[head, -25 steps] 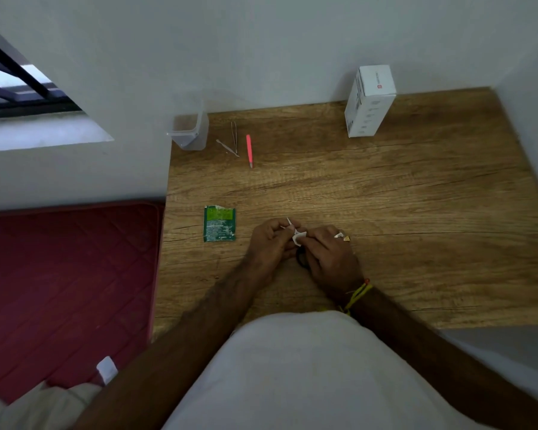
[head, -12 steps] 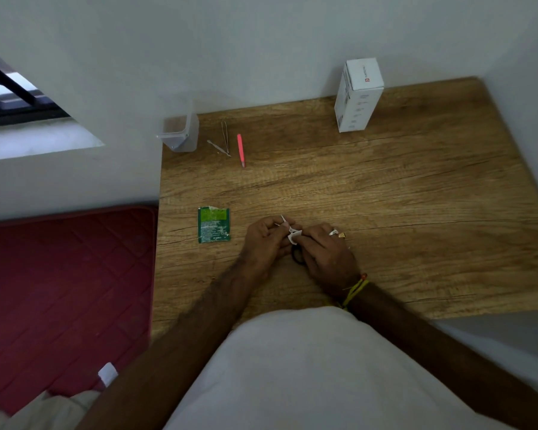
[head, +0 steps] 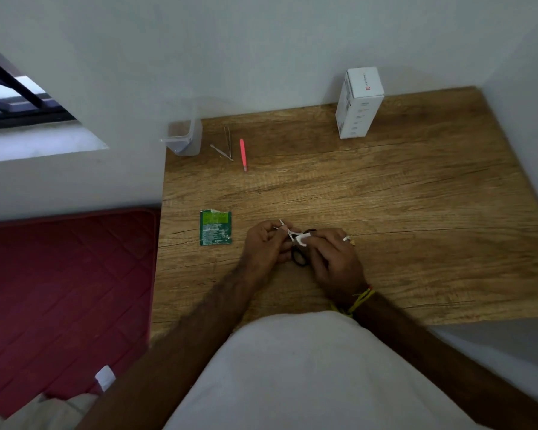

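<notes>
left hand (head: pixel 263 243): fingers curled round the blade end of the scissors (head: pixel 290 233), holding it just above the table (head: pixel 416 212)
right hand (head: pixel 333 259): fingers pinch a white pad (head: pixel 302 240) against the scissors near the pivot
scissors: between both sets of fingers, blade tips sticking out past the left fingers, one black handle loop showing under the right fingers
blades open or closed: can't tell, too small
green sachet (head: pixel 215 228): flat on the table, just left of the left fingers, top edge torn
tweezers (head: pixel 227 144), pink tool (head: pixel 243 154): well beyond the fingers, toward the wall
clear container (head: pixel 184 138): far-left table corner
white box (head: pixel 359 102): upright, far beyond the right fingers
</notes>
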{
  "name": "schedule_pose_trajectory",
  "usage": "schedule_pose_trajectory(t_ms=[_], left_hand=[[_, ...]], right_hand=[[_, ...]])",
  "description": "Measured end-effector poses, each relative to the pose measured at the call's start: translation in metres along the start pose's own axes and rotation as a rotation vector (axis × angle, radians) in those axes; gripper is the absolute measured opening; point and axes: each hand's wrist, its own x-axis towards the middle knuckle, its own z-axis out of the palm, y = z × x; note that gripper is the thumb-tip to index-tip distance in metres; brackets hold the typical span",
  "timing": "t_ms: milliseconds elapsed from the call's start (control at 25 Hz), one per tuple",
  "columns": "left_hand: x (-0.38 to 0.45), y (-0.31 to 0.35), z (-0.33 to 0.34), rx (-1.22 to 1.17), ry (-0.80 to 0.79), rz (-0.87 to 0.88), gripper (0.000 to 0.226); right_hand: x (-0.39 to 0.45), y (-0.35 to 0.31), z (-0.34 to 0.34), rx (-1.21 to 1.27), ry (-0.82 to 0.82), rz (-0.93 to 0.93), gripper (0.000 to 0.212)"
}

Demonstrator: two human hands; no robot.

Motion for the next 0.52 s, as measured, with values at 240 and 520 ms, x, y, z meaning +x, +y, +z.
schedule_pose_trajectory(t_ms=[240, 520], left_hand=[[-0.001, -0.003, -0.001, -0.034, 0.047, 0.017, 0.021], [0.001, -0.011, -0.007, -0.024, -0.001, 0.056, 0.017]], right_hand=[[-0.006, -0.002, 0.001, -0.043, 0.014, -0.013, 0.017], [-0.005, -0.005, 0.01, -0.16, -0.07, -0.176, 0.017]])
